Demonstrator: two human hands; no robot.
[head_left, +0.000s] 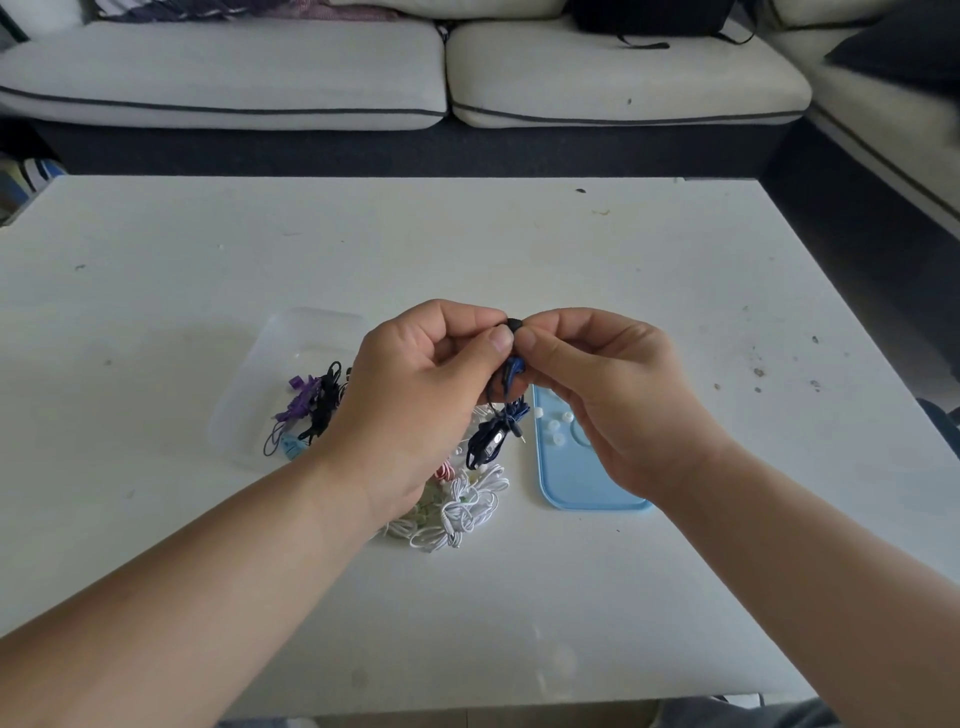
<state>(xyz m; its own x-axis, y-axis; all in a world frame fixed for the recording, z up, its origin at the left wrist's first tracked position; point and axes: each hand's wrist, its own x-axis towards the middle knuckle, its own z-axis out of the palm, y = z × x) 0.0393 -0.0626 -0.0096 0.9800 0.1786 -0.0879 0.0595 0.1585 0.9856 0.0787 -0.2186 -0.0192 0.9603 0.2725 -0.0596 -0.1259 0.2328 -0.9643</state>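
Above the white table (519, 249), my left hand (415, 384) and my right hand (597, 384) meet and together pinch the black earbud tip (514, 325) of a dark blue wired earphone (491, 434). Its bundled cable and plug hang down between the two hands. Under my left wrist lies a heap of white earphone cables (462, 512), with a red-and-white striped cable (445, 472) partly hidden. A clear plastic box (249, 400) at the left holds purple and black earphones (317, 397). A light blue lid (576, 483) with small white ear tips (555, 426) lies under my right hand.
A pale sofa (223, 78) with dark piping runs along the far side of the table, and another cushion (883, 119) stands at the right. A dark bag (649, 15) sits on the sofa. The table surface carries small dark specks (758, 372).
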